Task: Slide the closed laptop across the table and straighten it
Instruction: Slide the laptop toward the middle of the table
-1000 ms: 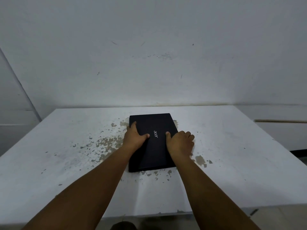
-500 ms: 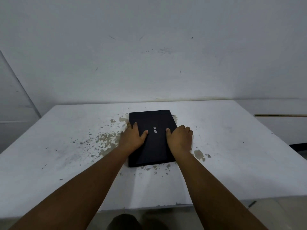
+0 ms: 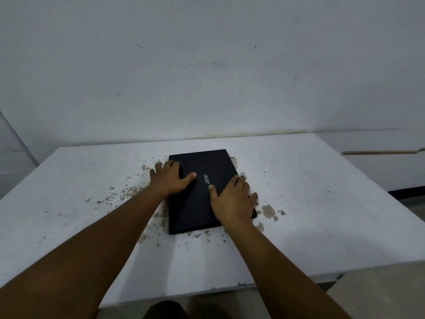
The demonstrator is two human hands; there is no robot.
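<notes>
A closed black laptop with a white logo lies flat in the middle of the white table, its long sides running away from me and turned a little clockwise. My left hand grips its left edge near the far corner, thumb on the lid and fingers over the side. My right hand clasps the right edge lower down, thumb beside the logo, fingers wrapped over the side. Both forearms cover parts of the lid's near half.
The table top has patches of chipped paint around the laptop. A white wall rises right behind the table's far edge. At the right stands a low white ledge. The table's near edge is just before me.
The laptop has turned slightly clockwise under my hands. My left hand has slid up toward the far left corner, and my right hand has moved down along the right edge.
</notes>
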